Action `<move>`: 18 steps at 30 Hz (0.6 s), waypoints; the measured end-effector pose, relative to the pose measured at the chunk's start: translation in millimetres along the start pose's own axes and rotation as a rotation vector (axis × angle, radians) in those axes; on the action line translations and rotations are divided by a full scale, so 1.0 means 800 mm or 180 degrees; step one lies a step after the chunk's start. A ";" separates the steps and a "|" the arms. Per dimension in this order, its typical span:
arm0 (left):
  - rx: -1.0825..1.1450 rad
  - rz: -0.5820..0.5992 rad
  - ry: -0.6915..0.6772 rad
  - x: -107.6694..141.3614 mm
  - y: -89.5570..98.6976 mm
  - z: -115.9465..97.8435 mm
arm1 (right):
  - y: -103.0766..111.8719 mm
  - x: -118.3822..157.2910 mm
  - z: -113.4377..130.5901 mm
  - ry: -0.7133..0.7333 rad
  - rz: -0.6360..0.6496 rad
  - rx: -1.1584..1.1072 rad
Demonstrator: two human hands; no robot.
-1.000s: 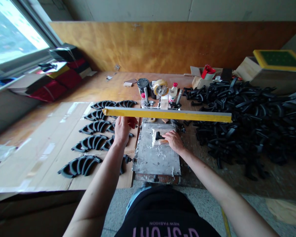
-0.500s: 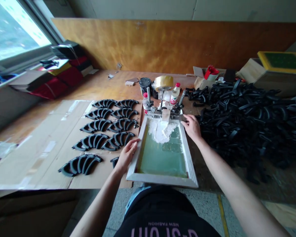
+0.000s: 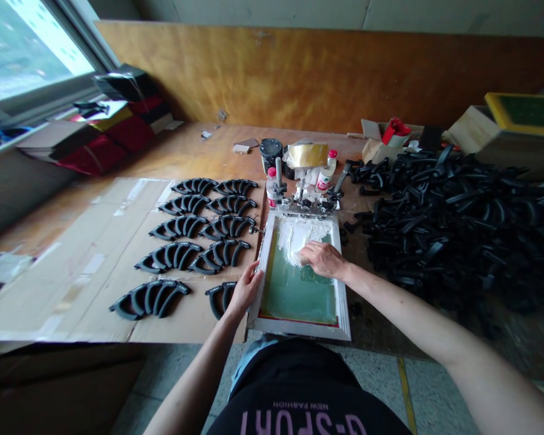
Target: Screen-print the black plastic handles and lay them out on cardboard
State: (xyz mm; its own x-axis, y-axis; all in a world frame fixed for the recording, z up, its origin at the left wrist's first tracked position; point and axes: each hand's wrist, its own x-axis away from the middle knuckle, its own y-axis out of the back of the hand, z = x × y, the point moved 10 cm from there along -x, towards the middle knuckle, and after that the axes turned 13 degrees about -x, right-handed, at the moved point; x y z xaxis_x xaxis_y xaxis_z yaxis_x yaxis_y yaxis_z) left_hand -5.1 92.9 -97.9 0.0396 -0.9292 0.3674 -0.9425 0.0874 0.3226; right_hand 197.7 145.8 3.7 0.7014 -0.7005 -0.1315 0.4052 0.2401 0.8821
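Note:
A screen printing frame (image 3: 345,302) with pale rails and green mesh lies in front of me, its far end at a metal clamp (image 3: 304,208). Thick white ink (image 3: 294,232) is smeared over the far part of the mesh. My left hand (image 3: 247,287) grips the frame's left rail, thumb uppermost. Over the mesh, at the near edge of the ink, my right hand (image 3: 323,260) is closed on a small squeegee, which its fingers mostly hide. Left of the frame, curved black plastic parts (image 3: 167,258) lie in fanned rows on cardboard.
Loose black parts (image 3: 453,223) form a big heap on the right. Behind the clamp stand a dark tub (image 3: 271,155), a roll of tape (image 3: 307,155) and red-capped bottles (image 3: 325,172). Stacked folders (image 3: 95,145) sit at the far left, and a wooden board (image 3: 299,75) backs the table.
My right hand has moved from the frame's far right corner onto the mesh and taken the squeegee from the ink. My left hand stays at the left rail. The frame has shifted slightly.

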 end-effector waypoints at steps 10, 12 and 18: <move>-0.0057 0.0031 0.0072 0.002 0.004 -0.004 | 0.002 0.013 -0.001 0.0157 -0.0598 -0.0222; -0.0057 0.0008 0.0115 0.005 0.005 -0.007 | 0.002 0.011 0.000 0.0178 -0.0541 -0.0336; 0.0086 0.0151 0.0002 0.026 0.019 -0.055 | 0.082 -0.036 -0.070 -0.0800 -0.1197 -0.0381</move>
State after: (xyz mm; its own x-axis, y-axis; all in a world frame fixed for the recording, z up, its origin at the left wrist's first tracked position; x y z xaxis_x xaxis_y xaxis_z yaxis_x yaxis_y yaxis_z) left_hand -4.0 90.8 -46.6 -0.0052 -0.9240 0.3823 -0.9519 0.1217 0.2811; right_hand 236.6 219.2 39.9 0.3350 -0.8913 -0.3055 0.6794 0.0039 0.7337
